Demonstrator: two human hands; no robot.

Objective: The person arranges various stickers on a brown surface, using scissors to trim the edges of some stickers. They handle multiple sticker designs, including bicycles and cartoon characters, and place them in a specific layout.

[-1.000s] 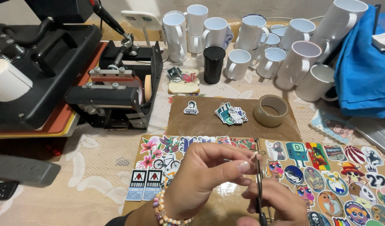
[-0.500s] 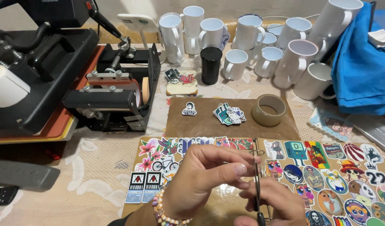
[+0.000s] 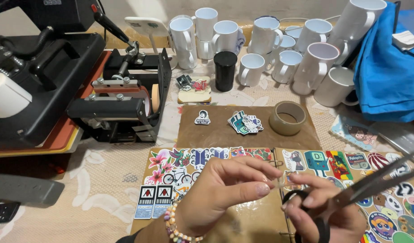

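1. Left hand [image 3: 225,193], beaded bracelet [image 3: 173,222] at the wrist: grip narrow, thumb and forefinger pinched on a small, thin clear piece [image 3: 279,182] held up over the open sticker binder [image 3: 261,216]; too small to name further.
2. Right hand [image 3: 324,211]: grip closed through the black loops of a pair of scissors [image 3: 373,184], blades parted and pointing up and to the right, away from the pinched piece.
3. Piece held in the air between both hands, just beside the right fingertips, above the binder's ring spine.
4. Nearby on the tabletop [image 3: 99,189]: brown sheet [image 3: 216,130] with loose stickers [image 3: 245,122], roll of tape [image 3: 287,118], black tumbler [image 3: 225,70], cluster of white mugs [image 3: 265,36], mug press [image 3: 121,99] at left, blue cloth [image 3: 387,76] at right.
5. Risk, as a judgement: open blades so close to fingertips could nick a finger if closed without a clear look at the piece.
6. Risk: so light a pinch on so slight a piece could let it slip and vanish among the busy sticker pages.
7. Risk: a wide swing of the long blades could knock the nearest mugs.
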